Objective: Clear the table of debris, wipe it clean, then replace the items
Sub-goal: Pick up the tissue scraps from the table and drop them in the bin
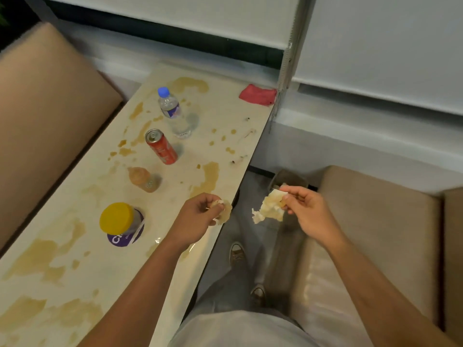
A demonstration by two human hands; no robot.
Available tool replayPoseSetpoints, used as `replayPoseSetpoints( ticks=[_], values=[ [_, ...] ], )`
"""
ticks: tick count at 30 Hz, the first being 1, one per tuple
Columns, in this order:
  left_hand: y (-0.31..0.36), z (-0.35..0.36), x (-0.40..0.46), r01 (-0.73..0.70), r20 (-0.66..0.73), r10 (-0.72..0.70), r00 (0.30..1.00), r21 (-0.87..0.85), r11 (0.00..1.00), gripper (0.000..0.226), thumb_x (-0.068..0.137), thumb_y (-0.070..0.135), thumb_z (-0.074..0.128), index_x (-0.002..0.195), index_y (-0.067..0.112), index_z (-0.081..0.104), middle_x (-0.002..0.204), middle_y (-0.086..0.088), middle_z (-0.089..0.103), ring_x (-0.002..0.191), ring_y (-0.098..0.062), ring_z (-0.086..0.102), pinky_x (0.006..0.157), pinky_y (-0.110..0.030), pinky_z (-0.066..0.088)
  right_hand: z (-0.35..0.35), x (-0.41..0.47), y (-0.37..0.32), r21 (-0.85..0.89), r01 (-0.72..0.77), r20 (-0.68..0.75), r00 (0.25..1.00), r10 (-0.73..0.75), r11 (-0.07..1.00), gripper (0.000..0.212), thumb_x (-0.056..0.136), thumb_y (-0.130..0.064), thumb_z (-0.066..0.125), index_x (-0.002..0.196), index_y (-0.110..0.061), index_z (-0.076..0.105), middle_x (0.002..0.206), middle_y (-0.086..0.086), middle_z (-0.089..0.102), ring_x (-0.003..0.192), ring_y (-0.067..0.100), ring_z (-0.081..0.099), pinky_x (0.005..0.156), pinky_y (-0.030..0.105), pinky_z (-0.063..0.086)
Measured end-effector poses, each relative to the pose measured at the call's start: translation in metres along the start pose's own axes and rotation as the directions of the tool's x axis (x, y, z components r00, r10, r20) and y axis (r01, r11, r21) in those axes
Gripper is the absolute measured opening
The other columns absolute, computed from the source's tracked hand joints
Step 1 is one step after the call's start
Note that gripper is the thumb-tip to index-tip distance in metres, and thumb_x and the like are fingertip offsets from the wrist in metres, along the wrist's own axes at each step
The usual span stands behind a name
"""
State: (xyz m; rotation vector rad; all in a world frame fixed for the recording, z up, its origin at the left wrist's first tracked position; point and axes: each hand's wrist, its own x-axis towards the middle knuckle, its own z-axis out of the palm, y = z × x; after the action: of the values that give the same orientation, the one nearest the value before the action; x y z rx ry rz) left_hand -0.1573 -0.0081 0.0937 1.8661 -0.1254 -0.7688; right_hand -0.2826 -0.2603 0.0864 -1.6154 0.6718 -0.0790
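Debris step underway: left hand [200, 211] fingers pinch a stained wad [224, 212], right hand [304, 209] pinches crumpled tissue [269, 209]; next, likely bin [288, 180] drop.

- The purple label of the yellow-lidded jar [122, 225] carried large white letters, of which only a "C" and the start of a second letter showed; the jar stood well to the left of the left hand's fingers [217, 208].
- The red can [161, 146], beyond those fingers, bore white script too blurred to read.
- The water bottle [172, 111], farther still, had a blue and red label with no legible words.
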Motion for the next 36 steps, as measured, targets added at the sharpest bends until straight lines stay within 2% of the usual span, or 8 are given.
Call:
replayPoseSetpoints(
  ticks=[5,13,18,23,26,29,33,36],
  values=[
    [0.015,0.015,0.061,0.018,0.050,-0.020,0.999,0.034,0.999,0.006,0.096,0.021,0.069,0.095,0.017,0.073,0.091,-0.002,0.074,0.087,-0.022,0.073,0.076,-0.030,0.060,-0.019,0.041,0.007,-0.001,-0.094,-0.084,0.992,0.094,0.996,0.019,0.103,-0.015,0.059,0.112,-0.021,0.074,0.094,-0.001,0.076,0.081,0.010,0.068,0.072,0.022,0.053],
    [0.031,0.066,0.132,0.063,0.059,-0.068,0.996,0.088,0.994,0.005,0.091,0.022,0.074,0.093,0.021,0.078,0.086,0.001,0.071,0.077,-0.016,0.071,0.080,-0.037,0.063,-0.050,0.099,0.028,0.069,-0.202,-0.221,0.952,0.212,0.977,0.019,0.103,-0.017,0.059,0.104,-0.030,0.072,0.098,-0.003,0.076,0.083,0.009,0.069,0.072,0.023,0.053],
    [0.024,0.111,0.168,0.083,0.149,-0.103,0.983,0.138,0.987,0.004,0.093,0.023,0.072,0.095,0.023,0.076,0.083,0.006,0.072,0.079,-0.010,0.070,0.081,-0.036,0.063,-0.068,0.157,0.076,0.084,-0.289,-0.265,0.916,0.301,0.954,0.015,0.103,-0.018,0.059,0.108,-0.028,0.070,0.105,-0.002,0.074,0.089,0.010,0.071,0.070,0.018,0.053],
    [0.000,0.161,0.208,0.169,0.175,-0.206,0.963,0.208,0.963,0.007,0.091,0.031,0.074,0.098,0.030,0.071,0.089,0.011,0.072,0.085,-0.006,0.071,0.084,-0.037,0.062,-0.081,0.224,0.153,0.019,-0.366,-0.259,0.897,0.359,0.930,0.020,0.099,-0.019,0.064,0.096,-0.039,0.069,0.106,0.002,0.074,0.101,0.023,0.070,0.090,0.042,0.059],
    [-0.021,0.193,0.238,0.234,0.138,-0.267,0.954,0.219,0.947,0.013,0.088,0.033,0.077,0.094,0.032,0.066,0.090,0.009,0.070,0.087,-0.009,0.070,0.086,-0.038,0.061,-0.087,0.257,0.191,0.000,-0.415,-0.265,0.877,0.400,0.910,0.020,0.098,-0.016,0.064,0.098,-0.036,0.070,0.106,0.003,0.072,0.099,0.022,0.069,0.092,0.045,0.059],
    [-0.046,0.225,0.275,0.273,0.074,-0.304,0.950,0.281,0.920,0.019,0.089,0.035,0.076,0.089,0.025,0.060,0.085,0.000,0.067,0.082,-0.017,0.067,0.072,-0.033,0.058,-0.091,0.285,0.226,0.038,-0.459,-0.260,0.853,0.453,0.887,0.016,0.097,-0.020,0.065,0.103,-0.034,0.071,0.108,-0.001,0.071,0.099,0.017,0.067,0.089,0.042,0.060],
    [-0.080,0.267,0.329,0.293,0.018,-0.316,0.949,0.327,0.898,0.020,0.092,0.026,0.073,0.081,0.025,0.056,0.081,0.002,0.063,0.071,-0.007,0.058,0.053,-0.011,0.040,-0.097,0.325,0.331,0.091,-0.501,-0.200,0.838,0.508,0.861,0.015,0.092,-0.035,0.064,0.102,-0.045,0.067,0.114,-0.001,0.071,0.101,0.023,0.070,0.087,0.049,0.061],
    [-0.103,0.290,0.365,0.349,-0.041,-0.353,0.935,0.293,0.890,0.017,0.091,0.020,0.074,0.082,0.022,0.059,0.085,0.001,0.065,0.072,-0.006,0.058,0.049,-0.010,0.040,-0.098,0.334,0.374,0.162,-0.521,-0.191,0.817,0.544,0.838,0.042,0.090,-0.034,0.062,0.131,-0.035,0.059,0.121,0.001,0.067,0.106,0.026,0.069,0.092,0.053,0.059]
  ],
)
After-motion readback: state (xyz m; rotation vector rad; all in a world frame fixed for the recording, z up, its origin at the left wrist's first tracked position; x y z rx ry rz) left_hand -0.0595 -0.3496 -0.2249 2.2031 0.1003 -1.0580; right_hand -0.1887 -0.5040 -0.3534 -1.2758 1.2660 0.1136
